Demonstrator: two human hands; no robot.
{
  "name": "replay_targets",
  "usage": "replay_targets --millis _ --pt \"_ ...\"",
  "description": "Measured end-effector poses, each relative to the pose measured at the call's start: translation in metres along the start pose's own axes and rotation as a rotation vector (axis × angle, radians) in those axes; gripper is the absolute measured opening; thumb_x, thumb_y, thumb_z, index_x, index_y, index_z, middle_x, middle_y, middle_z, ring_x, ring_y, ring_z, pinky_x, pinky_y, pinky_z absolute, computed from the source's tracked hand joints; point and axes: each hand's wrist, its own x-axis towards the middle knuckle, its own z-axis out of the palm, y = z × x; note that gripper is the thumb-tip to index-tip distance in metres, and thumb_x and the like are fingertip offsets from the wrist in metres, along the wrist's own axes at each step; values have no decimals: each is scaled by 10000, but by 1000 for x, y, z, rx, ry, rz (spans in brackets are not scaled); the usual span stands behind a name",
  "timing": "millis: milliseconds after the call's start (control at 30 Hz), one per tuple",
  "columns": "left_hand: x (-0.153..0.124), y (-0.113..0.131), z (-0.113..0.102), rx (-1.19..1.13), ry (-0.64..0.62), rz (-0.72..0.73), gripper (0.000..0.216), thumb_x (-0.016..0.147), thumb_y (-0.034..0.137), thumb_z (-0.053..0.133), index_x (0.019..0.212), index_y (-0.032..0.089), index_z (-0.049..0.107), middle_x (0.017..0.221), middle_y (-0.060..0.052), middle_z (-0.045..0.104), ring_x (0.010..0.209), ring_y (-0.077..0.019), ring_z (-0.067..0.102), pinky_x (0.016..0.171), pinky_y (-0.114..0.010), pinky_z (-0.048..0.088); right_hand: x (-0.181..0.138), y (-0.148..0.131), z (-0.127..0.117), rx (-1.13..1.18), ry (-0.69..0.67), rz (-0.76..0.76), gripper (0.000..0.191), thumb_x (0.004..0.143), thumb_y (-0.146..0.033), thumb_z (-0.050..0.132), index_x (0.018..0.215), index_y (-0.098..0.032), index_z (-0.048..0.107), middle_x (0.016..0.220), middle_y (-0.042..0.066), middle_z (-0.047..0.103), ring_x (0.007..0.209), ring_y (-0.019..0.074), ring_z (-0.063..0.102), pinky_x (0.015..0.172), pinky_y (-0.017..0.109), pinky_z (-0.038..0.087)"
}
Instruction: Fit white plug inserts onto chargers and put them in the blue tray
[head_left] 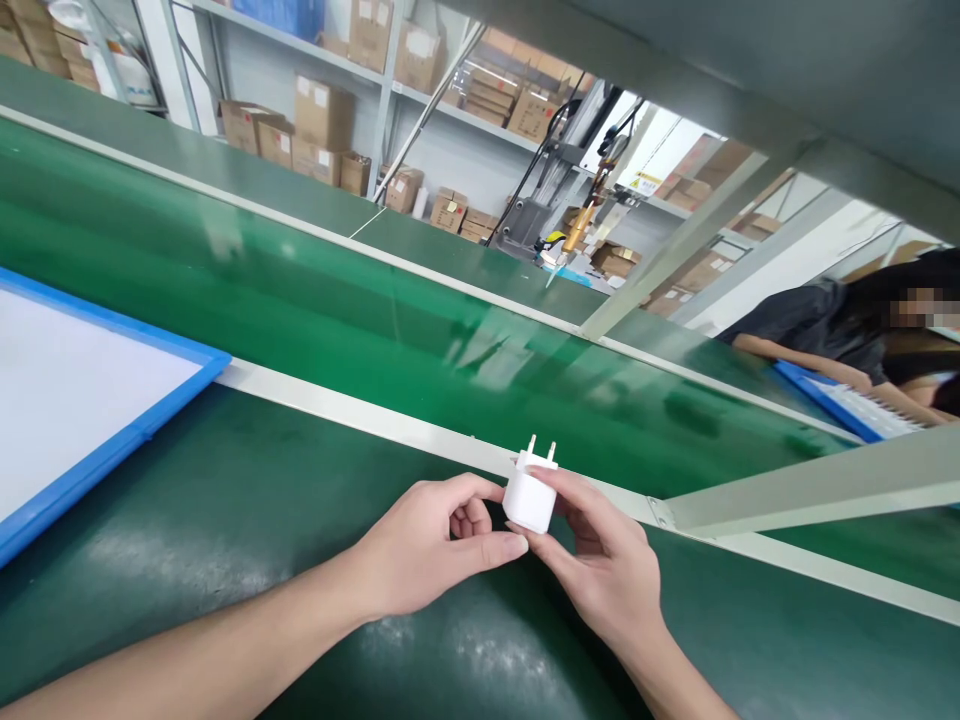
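Observation:
A white two-pin charger plug (530, 500) is held up over the near edge of the green bench, its metal pins pointing away from me. My right hand (607, 555) pinches it between thumb and fingers from the right side. From the left, my left hand (439, 540) reaches to it, with the index fingertip at its side and the thumb just beneath its lower edge. The other left fingers are curled inward. How firmly the left fingertips press on the plug cannot be made out.
A blue-framed white tray (180, 385) lies at the left. Beyond a pale rail (360, 415) runs a green conveyor belt (337, 330). Slanting metal posts (810, 485) stand at the right. Another person (825, 320) sits far right by a blue tray (832, 400). Shelves hold cardboard boxes (322, 115).

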Motion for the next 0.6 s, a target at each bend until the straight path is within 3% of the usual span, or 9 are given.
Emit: replay_targets --millis 100,333,600 --pt "1 0 0 19 -3 -1 360 849 383 700 1160 202 687 778 34 571 728 -118 509 691 -254 416 -1 0 3 0 -9 3 415 950 -277 706 1352 -254 602 1285 119 647 1115 259 674 873 341 632" --pt "0 1 1 49 5 -4 234 851 350 685 1000 170 700 794 25 600 730 -117 521 670 -242 401 -6 -1 10 74 18 7 563 969 -246 666 1479 -262 429 1382 138 586 1185 252 648 954 371 612" --pt "3 -2 1 54 40 5 292 851 377 689 1058 173 716 776 26 612 711 -113 538 676 -243 425 -2 4 3 -98 -18 -81 320 990 -274 635 1307 -249 593 1247 136 662 1157 301 650 990 478 560"
